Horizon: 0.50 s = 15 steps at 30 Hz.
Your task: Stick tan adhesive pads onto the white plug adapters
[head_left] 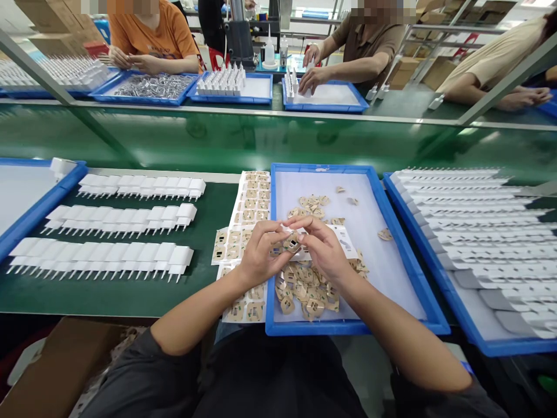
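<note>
the left hand (263,254) is closed on a small tan sticker (292,241), thumb along the lower side and fingers curled over the top. the right hand (322,247) meets it from the other side with its fingertips bent in; whether they pinch the piece too, i cannot tell. the sticker is between the two hands, above the left part of a blue tray (326,328). nearer the body than the grip lies a loose heap of tan pieces (311,296); just right of the fingertips shows a white sheet (348,242). left of the grip are sticker sheets (251,200), and further left, rows of white plugs (117,216).

to handle this well, i would grip the sticker by its rim, keep skin off any sticky face and ease any backing away from one corner, so the thin cut-outs don't crease. working low over the tray should help too.

green marks on the pieces are too small to read. well beyond the grip, print on an orange shirt (150,35) is too blurred to make out; no brand is legible.
</note>
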{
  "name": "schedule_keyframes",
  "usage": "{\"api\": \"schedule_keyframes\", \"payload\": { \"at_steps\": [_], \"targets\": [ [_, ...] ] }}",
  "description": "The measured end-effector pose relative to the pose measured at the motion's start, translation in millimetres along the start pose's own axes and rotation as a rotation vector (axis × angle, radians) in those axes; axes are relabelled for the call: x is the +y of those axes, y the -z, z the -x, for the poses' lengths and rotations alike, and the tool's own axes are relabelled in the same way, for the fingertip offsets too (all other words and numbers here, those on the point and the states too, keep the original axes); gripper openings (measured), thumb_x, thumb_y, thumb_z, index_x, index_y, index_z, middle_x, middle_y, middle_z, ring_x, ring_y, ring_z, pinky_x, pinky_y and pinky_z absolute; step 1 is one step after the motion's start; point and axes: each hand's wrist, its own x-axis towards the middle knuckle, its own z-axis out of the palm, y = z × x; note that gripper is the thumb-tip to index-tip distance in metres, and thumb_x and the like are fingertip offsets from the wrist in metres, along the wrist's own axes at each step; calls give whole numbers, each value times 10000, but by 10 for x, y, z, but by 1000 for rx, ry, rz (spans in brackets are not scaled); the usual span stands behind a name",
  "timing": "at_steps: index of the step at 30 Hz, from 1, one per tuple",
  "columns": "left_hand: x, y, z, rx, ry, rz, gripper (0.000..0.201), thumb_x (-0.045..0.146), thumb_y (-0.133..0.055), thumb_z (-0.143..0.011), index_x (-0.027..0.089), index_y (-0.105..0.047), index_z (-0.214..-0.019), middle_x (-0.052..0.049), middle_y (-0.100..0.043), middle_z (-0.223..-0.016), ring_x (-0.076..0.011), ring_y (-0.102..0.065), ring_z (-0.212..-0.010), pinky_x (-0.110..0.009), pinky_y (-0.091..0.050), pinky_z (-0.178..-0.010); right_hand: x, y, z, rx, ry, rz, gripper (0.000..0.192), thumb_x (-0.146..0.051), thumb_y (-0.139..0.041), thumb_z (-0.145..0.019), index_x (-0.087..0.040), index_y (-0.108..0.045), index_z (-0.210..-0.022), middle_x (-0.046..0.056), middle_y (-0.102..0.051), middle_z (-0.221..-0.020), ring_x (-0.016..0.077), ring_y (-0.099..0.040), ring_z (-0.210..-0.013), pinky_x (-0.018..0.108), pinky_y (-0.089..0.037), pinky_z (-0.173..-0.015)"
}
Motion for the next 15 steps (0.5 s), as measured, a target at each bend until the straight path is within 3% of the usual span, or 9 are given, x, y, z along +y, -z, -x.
{"api": "schedule_keyframes", "payload": {
  "at_steps": [2,4,7,10,12,15],
  "targets": [
    [9,7,-12,-2,20,15,444,126,-743,-733,143,-490,-1097,-80,-547,-1019,-159,-556,-999,-314,-519,-863,-45,38,-4,-24,-12,92,285,-390,-551,-836,-185,-601,-1027,-6,-593,-1158,-9,-584,-1102,112,-515,-893],
    [20,13,-18,-17,30,22,437,118,-735,-738,136,-501,-1106,-84,-551,-1028,-156,-556,-1004,-303,-513,-863,-73,66,-3,10,53,252,294,-401,-529,-852,-196,-607,-1048,-9,-609,-1133,-11,-578,-1095,146,-504,-963],
    [34,17,-10,-64,127,60,437,157,-742,-748,146,-521,-1125,-78,-563,-1036,-154,-559,-1020,-300,-515,-872,-97,98,13,98,354,565,180,-309,-556,-840,-187,-639,-942,-23,-627,-1083,-6,-526,-1159,191,-425,-1117],
    [32,16,7,-105,338,196,412,215,-739,-770,177,-542,-1130,-72,-545,-1071,-152,-558,-1052,-299,-539,-870,-130,163,32,48,596,710,102,-239,-600,-801,-176,-647,-866,-23,-621,-1067,3,-504,-1155,199,-402,-1126],
    [19,13,13,-102,438,294,400,221,-740,-770,188,-550,-1120,-73,-523,-1104,-150,-553,-1078,-294,-553,-875,-143,262,16,34,530,595,147,-279,-571,-825,-153,-619,-883,3,-614,-1017,-6,-538,-1068,175,-454,-1043],
    [-5,16,8,-83,488,349,404,226,-752,-757,186,-555,-1108,-78,-514,-1129,-148,-546,-1104,-283,-561,-886,-100,514,-84,216,238,475,304,-402,-499,-862,-132,-579,-978,26,-610,-955,-22,-560,-882,120,-484,-836]
  ]
}}
